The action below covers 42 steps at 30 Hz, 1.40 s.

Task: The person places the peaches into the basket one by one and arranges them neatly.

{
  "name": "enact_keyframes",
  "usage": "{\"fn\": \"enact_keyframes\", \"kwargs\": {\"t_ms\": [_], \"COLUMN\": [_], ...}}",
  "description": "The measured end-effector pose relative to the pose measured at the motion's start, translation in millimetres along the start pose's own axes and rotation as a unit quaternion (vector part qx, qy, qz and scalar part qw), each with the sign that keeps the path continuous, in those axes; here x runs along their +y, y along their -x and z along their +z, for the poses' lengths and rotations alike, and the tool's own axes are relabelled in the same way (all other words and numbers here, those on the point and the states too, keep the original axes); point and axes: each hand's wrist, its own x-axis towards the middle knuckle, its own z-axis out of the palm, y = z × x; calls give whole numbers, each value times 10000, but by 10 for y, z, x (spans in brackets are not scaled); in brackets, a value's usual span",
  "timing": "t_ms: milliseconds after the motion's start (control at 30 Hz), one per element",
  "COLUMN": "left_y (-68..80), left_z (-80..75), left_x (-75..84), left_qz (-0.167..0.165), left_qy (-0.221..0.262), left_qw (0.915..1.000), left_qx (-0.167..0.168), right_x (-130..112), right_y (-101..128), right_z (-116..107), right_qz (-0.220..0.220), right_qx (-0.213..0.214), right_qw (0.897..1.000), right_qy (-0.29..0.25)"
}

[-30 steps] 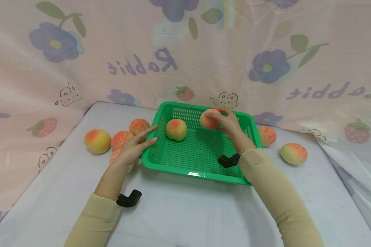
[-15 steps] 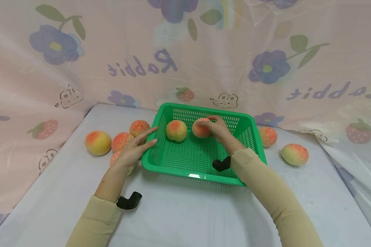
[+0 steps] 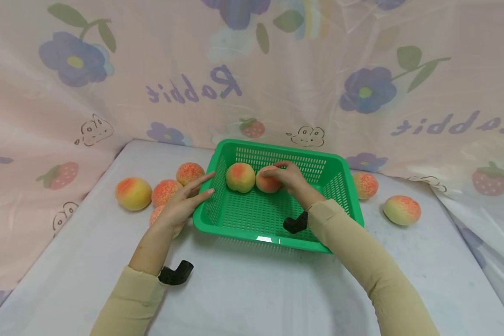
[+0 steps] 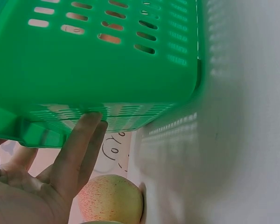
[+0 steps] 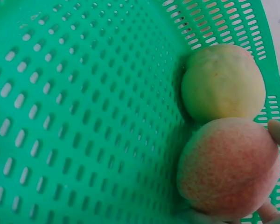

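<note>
My right hand (image 3: 290,178) is inside the green plastic basket (image 3: 273,240), holding a reddish peach (image 3: 267,180) with thumb and fingers. In the right wrist view this peach (image 5: 228,168) sits against the basket's floor and touches a yellow-green peach (image 5: 224,84), whose red-topped side shows in the head view. At the basket's left end, my left hand (image 3: 181,205) rests against the rim. Its straight fingers (image 4: 74,154) reach along the outer wall in the left wrist view.
Left of the basket lie a yellow peach (image 3: 133,193) and several redder peaches (image 3: 166,192), one partly hidden behind my left hand. Two more peaches, one close to the basket (image 3: 365,185) and one farther right (image 3: 402,210), lie on the white table (image 3: 243,294). A printed curtain (image 3: 277,84) hangs behind.
My right hand has moved left and down with the peach, bringing it from above the basket's right half to beside the other peach. The left hand has stayed put.
</note>
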Motion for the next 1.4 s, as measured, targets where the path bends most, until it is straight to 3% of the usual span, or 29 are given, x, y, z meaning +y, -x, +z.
{"fn": "enact_keyframes", "kwargs": {"t_ms": [467, 933, 1400], "left_y": [1, 22, 18], "left_z": [5, 5, -4], "left_x": [9, 28, 19], "left_qz": [12, 22, 42], "left_qy": [95, 12, 21], "left_qw": [9999, 10000, 9999], "left_qx": [-70, -53, -91], "right_x": [-127, -234, -262], "right_y": [109, 264, 474], "right_z": [-134, -350, -774], "right_qz": [-72, -227, -569], "right_qx": [34, 61, -1], "right_qw": [10000, 9976, 9949], "right_qy": [-17, -659, -837]}}
